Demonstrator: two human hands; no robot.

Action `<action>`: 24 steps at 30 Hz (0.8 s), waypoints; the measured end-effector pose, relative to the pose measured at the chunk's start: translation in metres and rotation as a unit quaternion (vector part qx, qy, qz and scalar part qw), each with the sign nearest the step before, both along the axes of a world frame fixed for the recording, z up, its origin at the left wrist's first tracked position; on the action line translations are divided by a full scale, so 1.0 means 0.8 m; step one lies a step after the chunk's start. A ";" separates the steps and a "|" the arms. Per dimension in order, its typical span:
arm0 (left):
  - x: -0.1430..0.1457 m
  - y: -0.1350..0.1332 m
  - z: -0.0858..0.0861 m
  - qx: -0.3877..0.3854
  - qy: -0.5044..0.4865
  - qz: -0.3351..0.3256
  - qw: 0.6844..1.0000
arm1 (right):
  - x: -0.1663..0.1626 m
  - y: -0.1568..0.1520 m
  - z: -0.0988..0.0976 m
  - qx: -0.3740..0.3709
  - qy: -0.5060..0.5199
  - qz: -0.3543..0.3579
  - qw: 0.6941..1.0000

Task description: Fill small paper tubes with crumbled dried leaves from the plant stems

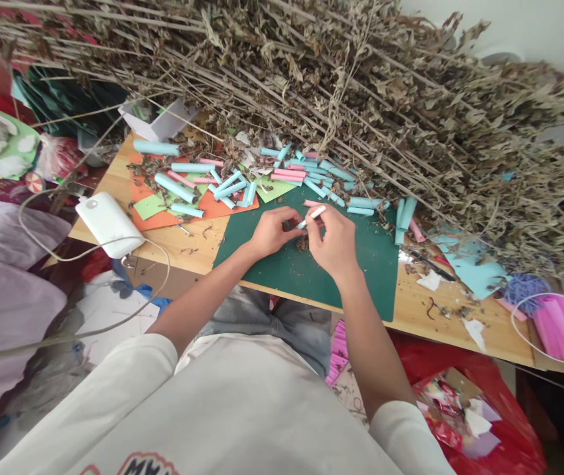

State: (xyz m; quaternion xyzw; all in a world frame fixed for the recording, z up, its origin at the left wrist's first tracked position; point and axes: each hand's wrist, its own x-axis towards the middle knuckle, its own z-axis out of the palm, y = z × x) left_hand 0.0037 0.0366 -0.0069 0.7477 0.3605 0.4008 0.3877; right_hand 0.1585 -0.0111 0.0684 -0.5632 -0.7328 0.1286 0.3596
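Observation:
My left hand (272, 230) and my right hand (332, 241) meet over a dark green cutting mat (375, 264) on a wooden table (187, 245). Together their fingers pinch a small white paper roll (314, 214) held just above the mat. A little clump of dried plant bits (302, 243) lies on the mat under my hands. Both hands are closed around the roll.
Several light blue and pink paper rolls (282, 173) lie behind the mat on orange and green sheets (150, 206). A big heap of dry branches (361, 99) covers the table's back. A white device (108, 223) with a cable sits left. Pink paper (561, 326) lies right.

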 end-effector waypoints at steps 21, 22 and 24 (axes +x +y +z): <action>0.001 0.001 0.001 0.001 -0.009 0.002 1.000 | 0.002 -0.013 0.026 0.105 0.029 -0.085 0.990; 0.001 0.001 0.000 -0.002 -0.010 0.002 1.000 | 0.002 -0.012 0.025 0.100 0.027 -0.081 0.991; 0.001 0.001 0.000 -0.004 -0.013 0.001 1.000 | 0.001 -0.010 0.022 0.087 0.021 -0.076 0.993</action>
